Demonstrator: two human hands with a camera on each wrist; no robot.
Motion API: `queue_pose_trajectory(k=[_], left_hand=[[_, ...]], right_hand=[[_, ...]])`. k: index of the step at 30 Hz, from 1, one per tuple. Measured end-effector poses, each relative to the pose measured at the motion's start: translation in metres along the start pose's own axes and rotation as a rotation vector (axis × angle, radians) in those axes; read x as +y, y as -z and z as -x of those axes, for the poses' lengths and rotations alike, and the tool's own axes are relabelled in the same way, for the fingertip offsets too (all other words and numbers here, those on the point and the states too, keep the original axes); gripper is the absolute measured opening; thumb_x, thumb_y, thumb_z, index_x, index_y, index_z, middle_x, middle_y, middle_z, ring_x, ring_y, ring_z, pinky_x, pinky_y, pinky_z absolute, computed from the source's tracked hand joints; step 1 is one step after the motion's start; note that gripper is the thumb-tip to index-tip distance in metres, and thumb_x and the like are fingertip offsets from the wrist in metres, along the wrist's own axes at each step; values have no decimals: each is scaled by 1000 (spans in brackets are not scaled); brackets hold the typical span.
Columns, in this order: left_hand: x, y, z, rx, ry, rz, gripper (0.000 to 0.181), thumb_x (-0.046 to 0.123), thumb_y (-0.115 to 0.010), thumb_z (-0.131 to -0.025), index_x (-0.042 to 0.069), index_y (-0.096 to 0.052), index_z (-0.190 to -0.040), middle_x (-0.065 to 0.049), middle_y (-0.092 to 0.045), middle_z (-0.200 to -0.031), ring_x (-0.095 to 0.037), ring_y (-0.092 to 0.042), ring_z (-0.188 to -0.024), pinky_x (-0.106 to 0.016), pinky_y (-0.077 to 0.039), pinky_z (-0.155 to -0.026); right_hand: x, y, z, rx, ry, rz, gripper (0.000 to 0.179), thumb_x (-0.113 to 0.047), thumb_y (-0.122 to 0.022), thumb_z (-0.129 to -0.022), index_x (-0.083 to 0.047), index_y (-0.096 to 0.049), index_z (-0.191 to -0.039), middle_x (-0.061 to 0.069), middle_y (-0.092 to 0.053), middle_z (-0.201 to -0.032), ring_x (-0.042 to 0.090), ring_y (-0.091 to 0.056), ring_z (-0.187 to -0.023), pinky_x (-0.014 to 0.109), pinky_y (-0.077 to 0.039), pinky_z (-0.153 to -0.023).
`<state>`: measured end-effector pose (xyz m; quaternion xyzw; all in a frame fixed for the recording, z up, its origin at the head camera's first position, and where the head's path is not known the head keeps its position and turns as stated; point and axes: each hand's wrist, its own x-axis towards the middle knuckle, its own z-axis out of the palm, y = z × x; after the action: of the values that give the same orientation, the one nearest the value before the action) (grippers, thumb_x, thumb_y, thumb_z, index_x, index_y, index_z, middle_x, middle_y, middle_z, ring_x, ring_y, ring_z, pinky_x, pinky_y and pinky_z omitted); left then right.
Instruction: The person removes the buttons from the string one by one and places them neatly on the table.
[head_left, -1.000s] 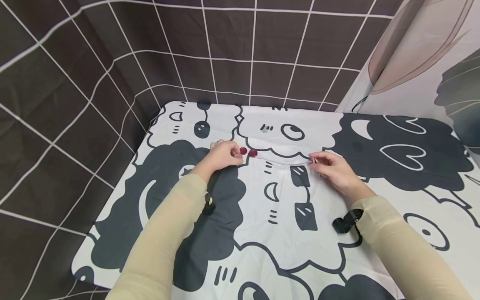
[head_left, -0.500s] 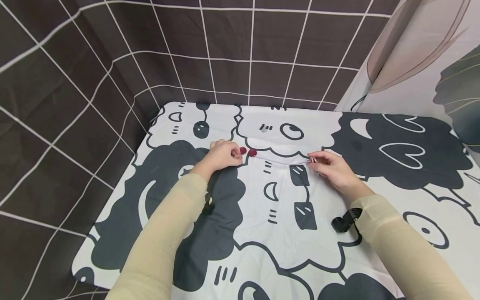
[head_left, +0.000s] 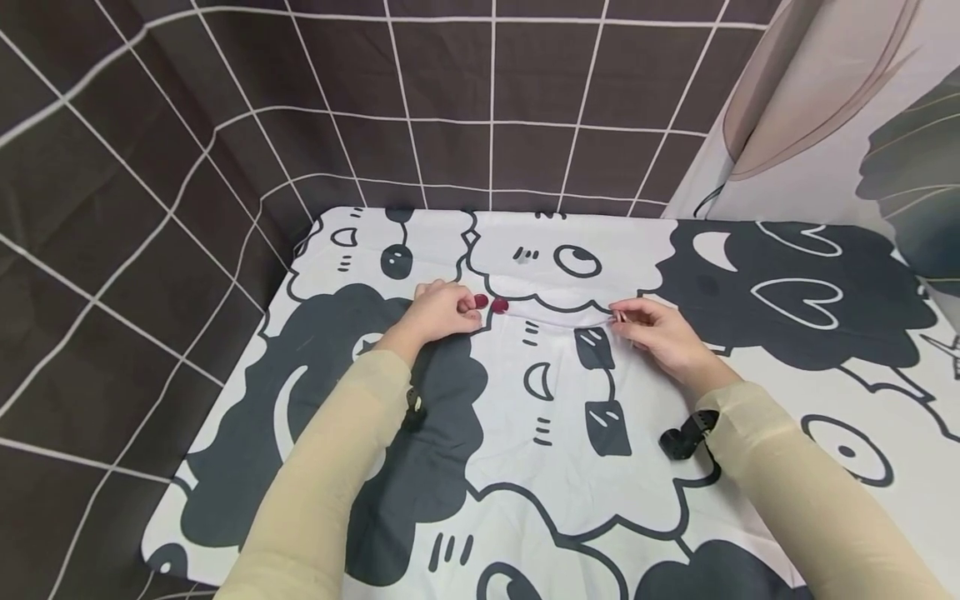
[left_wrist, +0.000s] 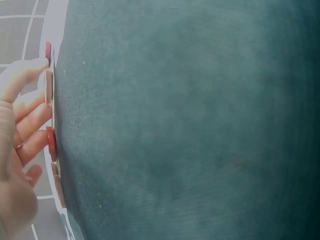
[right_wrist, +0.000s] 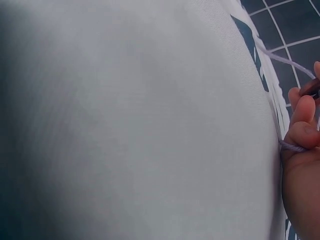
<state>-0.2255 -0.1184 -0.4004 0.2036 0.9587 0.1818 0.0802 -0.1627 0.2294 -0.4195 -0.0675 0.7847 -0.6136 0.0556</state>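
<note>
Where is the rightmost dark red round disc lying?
In the head view, that disc lies just right of another dark red disc, near the left hand.

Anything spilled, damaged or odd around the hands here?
Nothing stands out: red discs lie by the left hand on the patterned sheet, a pale cord runs to the right hand, and no spill shows.

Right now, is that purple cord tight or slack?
Slack, at least partly: the purple cord bends in a loose curve near the right hand.
</note>
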Motion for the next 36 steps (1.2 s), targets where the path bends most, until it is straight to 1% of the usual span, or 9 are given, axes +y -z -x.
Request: queue_pose_trajectory(k=[3,8,17,19,22,26,29,33,36], left_hand=[[0,0,-1,10,6,29,29,36,-66,-79,14,-67,-99,3,-64,-98,-20,-48,-101,-41,-25,-93],[-1,0,-1,27,17,126,34,35,-69,-80,12,-67,-105,1,-66,-99,-20,-50,-101,-40,-25,-94],[7,4,-4,75,6,213,31,34,-69,-82,11,-67,-103,0,-64,-95,-20,-50,-98,-41,-27,-95],[10,4,-6,71,22,240,31,35,-69,-83,12,-66,-104,0,-63,-97,-19,-49,-100,-41,-29,-96],[15,6,-8,32,63,286,36,40,-68,-83,16,-65,-110,3,-62,-104,-18,-50,-101,-46,-28,-98],[23,7,-11,-17,127,300,40,48,-68,-80,28,-63,-114,13,-60,-109,-20,-50,-100,-59,-26,-91],[27,5,-15,-33,65,324,40,43,-69,-81,24,-63,-116,11,-61,-110,-21,-52,-104,-53,-31,-94],[32,3,-19,-51,-65,351,45,34,-70,-84,12,-61,-121,1,-62,-113,-15,-54,-109,-30,-40,-95],[36,4,-21,-67,-73,340,47,38,-69,-84,14,-59,-123,2,-60,-116,-13,-53,-110,-27,-40,-95]], right_hand=[[0,-1,0,3,-2,1,37,-5,-67,-85,7,-55,-118,-9,-59,-86,8,-48,-64,20,-39,-52],[-1,-2,0,-1,12,-9,37,-2,-66,-85,8,-54,-119,-7,-58,-85,9,-46,-62,20,-38,-51],[-6,-3,-2,14,-7,50,37,-5,-66,-85,6,-55,-119,-4,-58,-86,11,-44,-59,22,-39,-51],[-7,-2,-2,13,-13,56,38,-6,-66,-85,6,-55,-119,-5,-59,-86,11,-45,-60,22,-39,-51],[-6,-3,-3,10,-8,64,38,-7,-67,-85,7,-55,-118,-5,-59,-86,11,-47,-62,22,-40,-52],[-3,-4,-4,0,-2,55,38,-5,-66,-85,9,-54,-118,-8,-60,-86,9,-48,-64,20,-40,-53],[-1,-5,-4,0,-6,53,38,-3,-66,-85,9,-54,-118,-10,-61,-85,7,-48,-65,20,-40,-53],[0,-5,-3,7,1,50,37,-2,-65,-84,9,-53,-118,-11,-62,-86,7,-50,-65,19,-40,-52],[1,-6,-3,2,9,19,37,1,-64,-84,11,-52,-117,-11,-63,-88,6,-51,-67,19,-41,-53]])
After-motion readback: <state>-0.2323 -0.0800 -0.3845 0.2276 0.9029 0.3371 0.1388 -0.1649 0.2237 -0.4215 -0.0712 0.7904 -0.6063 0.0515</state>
